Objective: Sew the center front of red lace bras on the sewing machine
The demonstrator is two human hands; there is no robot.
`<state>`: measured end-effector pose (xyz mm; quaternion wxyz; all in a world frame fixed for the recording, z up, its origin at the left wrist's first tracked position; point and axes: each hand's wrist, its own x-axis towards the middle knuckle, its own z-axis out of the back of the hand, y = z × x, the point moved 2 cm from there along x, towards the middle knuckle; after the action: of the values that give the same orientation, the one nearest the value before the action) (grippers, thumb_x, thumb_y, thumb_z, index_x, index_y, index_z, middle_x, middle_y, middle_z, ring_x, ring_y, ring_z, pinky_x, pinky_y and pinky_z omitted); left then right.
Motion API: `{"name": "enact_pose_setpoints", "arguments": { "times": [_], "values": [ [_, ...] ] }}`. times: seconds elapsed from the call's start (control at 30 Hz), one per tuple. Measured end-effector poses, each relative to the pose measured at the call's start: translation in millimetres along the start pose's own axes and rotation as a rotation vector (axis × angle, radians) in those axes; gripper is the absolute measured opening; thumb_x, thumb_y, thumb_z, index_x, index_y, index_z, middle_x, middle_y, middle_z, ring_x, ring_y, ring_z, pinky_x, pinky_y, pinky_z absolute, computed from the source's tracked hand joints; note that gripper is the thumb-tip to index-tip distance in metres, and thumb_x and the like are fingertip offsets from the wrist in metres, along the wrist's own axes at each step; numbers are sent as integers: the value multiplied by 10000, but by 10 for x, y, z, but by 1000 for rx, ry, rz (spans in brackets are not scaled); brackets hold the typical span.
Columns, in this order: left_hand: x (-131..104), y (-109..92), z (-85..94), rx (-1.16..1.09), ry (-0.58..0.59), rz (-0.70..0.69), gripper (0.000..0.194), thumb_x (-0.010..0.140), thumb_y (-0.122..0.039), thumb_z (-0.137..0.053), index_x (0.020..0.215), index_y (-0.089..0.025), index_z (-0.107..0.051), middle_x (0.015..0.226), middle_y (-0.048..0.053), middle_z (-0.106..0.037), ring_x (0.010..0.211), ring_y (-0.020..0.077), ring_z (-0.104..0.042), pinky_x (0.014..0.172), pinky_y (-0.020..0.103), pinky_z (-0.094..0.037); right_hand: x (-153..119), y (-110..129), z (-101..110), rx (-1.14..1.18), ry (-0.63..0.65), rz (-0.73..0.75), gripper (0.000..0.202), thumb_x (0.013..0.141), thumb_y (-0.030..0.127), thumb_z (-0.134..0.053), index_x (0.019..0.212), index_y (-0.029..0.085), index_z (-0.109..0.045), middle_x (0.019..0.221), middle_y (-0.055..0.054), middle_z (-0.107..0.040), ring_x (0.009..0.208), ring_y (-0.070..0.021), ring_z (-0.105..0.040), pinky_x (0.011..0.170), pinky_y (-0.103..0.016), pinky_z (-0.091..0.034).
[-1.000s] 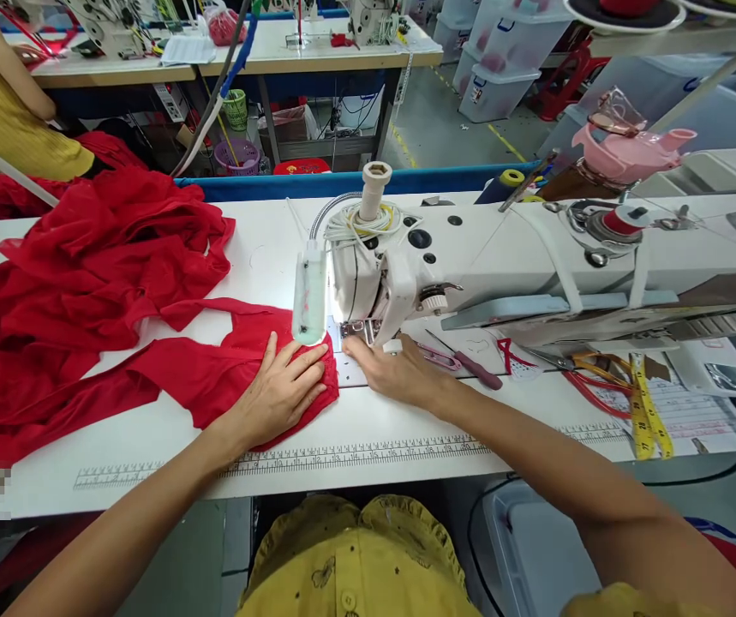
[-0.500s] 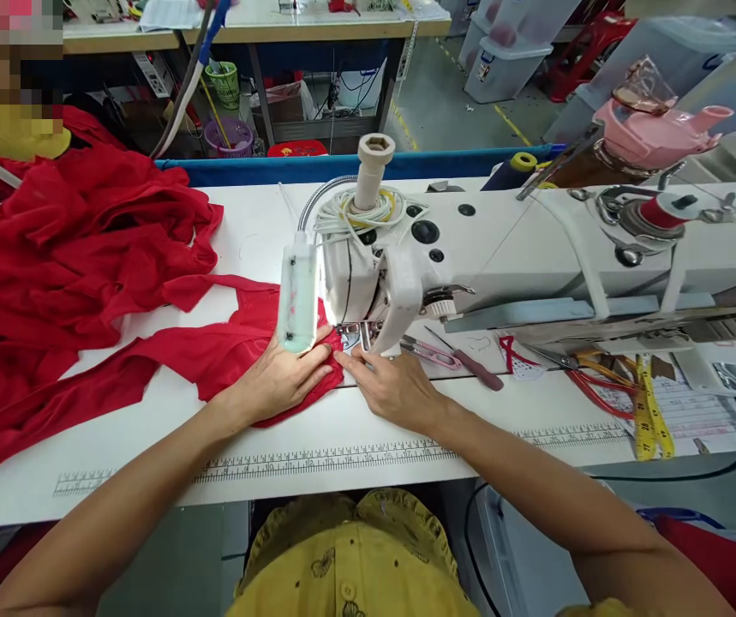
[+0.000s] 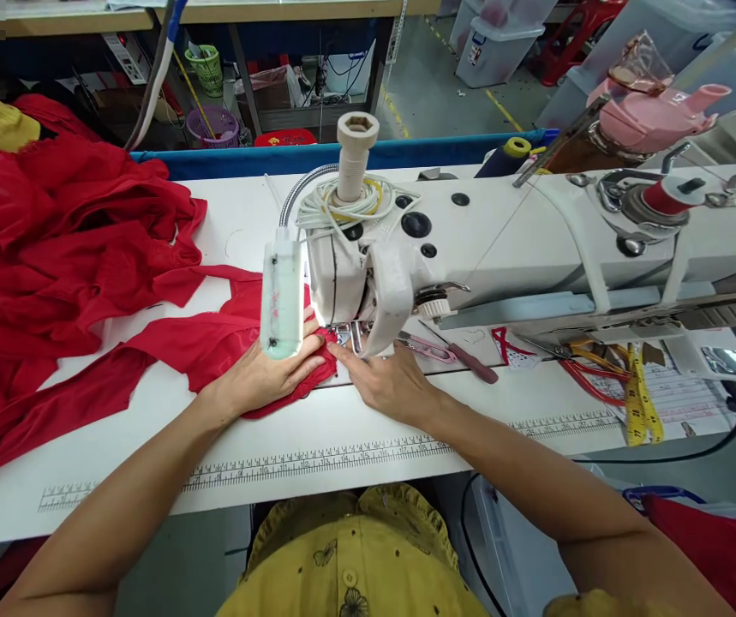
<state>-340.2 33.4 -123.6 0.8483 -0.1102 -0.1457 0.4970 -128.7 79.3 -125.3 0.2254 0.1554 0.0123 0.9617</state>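
Hands (image 3: 271, 374) at red fabric (image 3: 217, 341), tape (image 3: 635, 401) marked 27

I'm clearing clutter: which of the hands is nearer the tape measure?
Right. The right hand is by the machine, left of the tape measure; the left hand lies farther left, on the red fabric.

the head view looks forward and down at the nearby sewing machine (image 3: 509, 231).

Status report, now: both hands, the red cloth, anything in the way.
Left hand resting on red cloth. Right hand at cloth's right edge, near presser foot. Lamp hanging above, blocking part of the view.
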Motion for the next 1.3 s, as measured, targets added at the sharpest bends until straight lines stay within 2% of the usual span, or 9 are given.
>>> {"name": "enact_pose_setpoints", "arguments": {
  "times": [0.2, 0.43, 0.6, 0.73, 0.87, 1.0, 1.1, 1.17, 1.3],
  "values": [
    [14, -4, 28, -15, -16, 24, 267, 1039, -334, -420, 1085, -165, -621, 921, 85, -657, 783, 216, -589, 763, 355, -476, 11, -6, -5, 23, 17, 6, 449, 922, 99, -461, 1332, 166, -632, 744, -92, -610, 840, -253, -514, 729, -375, -440],
    [-30, -223, 148, 155, -269, -164, 281, 1009, -340, -530, 1194, -146, -616, 1093, 124, -708, 1088, 271, -631, 909, 405, -476, -15, -1, -26, -2, -34, 17, 424, 953, 126, -450, 1344, 134, -613, 736, -87, -623, 931, -276, -532, 767, -385, -432],
    [-58, -291, 98, 202, -201, -183, 387, 999, -451, -542, 1221, -144, -621, 1022, 104, -733, 983, 249, -672, 768, 358, -481, -13, -64, -1, 68, -62, 3, 412, 970, 149, -421, 1326, 160, -627, 868, -98, -641, 895, -251, -524, 786, -386, -434],
    [-71, -265, 33, 199, -177, -150, 423, 999, -462, -535, 1256, -136, -616, 1047, 123, -729, 991, 266, -677, 833, 407, -497, 6, -92, 10, 63, -39, -13, 403, 966, 149, -415, 1286, 186, -658, 858, -100, -621, 864, -251, -502, 760, -382, -415],
    [-87, -267, 13, 165, -145, -116, 383, 1003, -400, -535, 1287, -157, -620, 1153, 148, -717, 1147, 315, -642, 900, 448, -495, 9, -66, -3, -8, 30, -6, 421, 954, 138, -442, 1325, 194, -633, 815, -98, -606, 849, -258, -492, 736, -388, -389],
    [-92, -278, 37, 152, -151, -71, 367, 1000, -375, -538, 1280, -161, -641, 1137, 156, -725, 1112, 316, -662, 907, 468, -503, 2, -49, -4, -69, -3, 1, 441, 927, 123, -481, 1343, 180, -615, 816, -101, -601, 872, -269, -495, 722, -381, -362],
    [-68, -270, 58, 154, -165, -98, 364, 988, -348, -561, 1278, -145, -642, 1171, 162, -715, 1171, 328, -636, 944, 484, -501, -4, -65, -12, -72, -33, 6, 350, 927, 119, -479, 1199, 182, -689, 813, -94, -585, 857, -258, -484, 715, -374, -340],
    [-47, -251, 60, 144, -156, -102, 376, 984, -342, -568, 1297, -144, -631, 1210, 163, -702, 1196, 328, -625, 972, 492, -496, -12, -86, -13, -33, -78, -1, 270, 912, 101, -480, 968, 185, -731, 814, -88, -572, 844, -243, -470, 729, -373, -335],
    [-30, -207, 33, 141, -127, -61, 401, 985, -382, -556, 1318, -170, -620, 1230, 164, -690, 1178, 329, -634, 924, 479, -522, -23, -126, 2, 44, -209, -66, 299, 861, 56, -486, 616, 185, -595, 790, -77, -535, 804, -214, -437, 732, -363, -332]
  ]
}}
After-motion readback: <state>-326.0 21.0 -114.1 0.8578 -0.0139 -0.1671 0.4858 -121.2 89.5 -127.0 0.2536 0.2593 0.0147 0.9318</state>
